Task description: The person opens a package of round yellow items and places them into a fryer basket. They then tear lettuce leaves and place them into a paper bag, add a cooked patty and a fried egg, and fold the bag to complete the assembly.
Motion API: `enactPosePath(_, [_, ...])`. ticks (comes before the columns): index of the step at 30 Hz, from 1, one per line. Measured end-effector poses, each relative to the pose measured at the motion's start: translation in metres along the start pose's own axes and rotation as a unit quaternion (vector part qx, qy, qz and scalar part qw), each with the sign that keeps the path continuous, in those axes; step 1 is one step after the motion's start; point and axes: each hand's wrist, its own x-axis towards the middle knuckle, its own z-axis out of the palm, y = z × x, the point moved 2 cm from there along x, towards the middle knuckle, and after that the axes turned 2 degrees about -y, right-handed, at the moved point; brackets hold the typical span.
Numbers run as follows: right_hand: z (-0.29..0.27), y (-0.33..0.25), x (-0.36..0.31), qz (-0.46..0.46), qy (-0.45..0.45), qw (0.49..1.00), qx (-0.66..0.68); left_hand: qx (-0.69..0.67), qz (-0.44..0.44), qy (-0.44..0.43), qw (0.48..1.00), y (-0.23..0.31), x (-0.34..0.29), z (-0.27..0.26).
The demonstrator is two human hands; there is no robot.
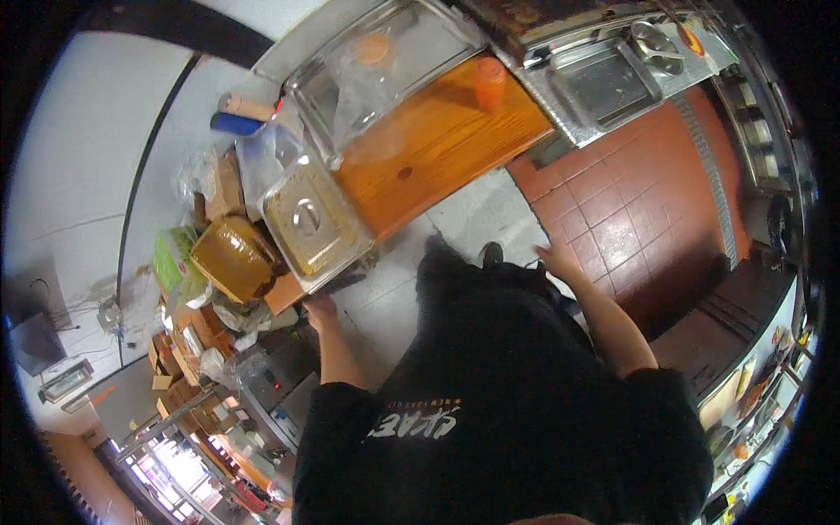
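Observation:
My left hand (320, 311) is low beside the near corner of a steel food pan with a lid (306, 218). Its fingers are smeared and partly hidden. Next to it, a dark blade-like shape (345, 284) sticks out; I cannot tell whether the hand holds it. Out to the right of my body, over the floor, hangs my right hand (558, 261), its fingers apart and nothing visible in them. The lidded pan, stained yellow-brown, stands at the left end of a wooden board (437, 144). An orange-red squeeze bottle (490, 84) stands on the board's far right part.
Behind the board lies a large steel tray (411, 66) with a plastic bag (360, 87). At the far right are a shallow steel pan (605, 83) and a round bowl (656, 48). A wrapped brown block (234, 258) and bags crowd the left. Red tiles (612, 210) cover the right floor.

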Motion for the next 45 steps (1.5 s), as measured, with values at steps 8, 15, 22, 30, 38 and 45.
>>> enactPosePath(8, [0.063,0.271,-0.183,0.372,0.062,0.809,0.452,0.3,-0.369,-0.414,0.776,-0.201,-0.127,0.156])
enactPosePath(15, [0.021,0.268,-0.206,0.384,0.111,0.636,0.66,0.484,-0.449,-0.426,0.619,-0.155,-0.317,0.515])
enactPosePath(22, [-0.109,0.317,-0.208,0.294,0.261,0.383,0.836,0.687,-0.075,-0.675,0.26,-0.214,-0.492,0.751])
enactPosePath(30, [-0.111,0.45,-0.148,0.526,0.242,0.53,0.62,0.56,0.126,-0.778,0.257,-0.304,-0.765,0.919])
enactPosePath(38, [-0.134,0.64,-0.285,0.658,0.442,0.445,0.416,0.564,0.279,-0.767,0.126,-0.409,-0.95,0.963])
enactPosePath(45, [-0.263,0.776,-0.422,0.561,0.6,0.228,0.523,0.569,0.301,-0.764,0.042,-0.518,-1.132,1.01])
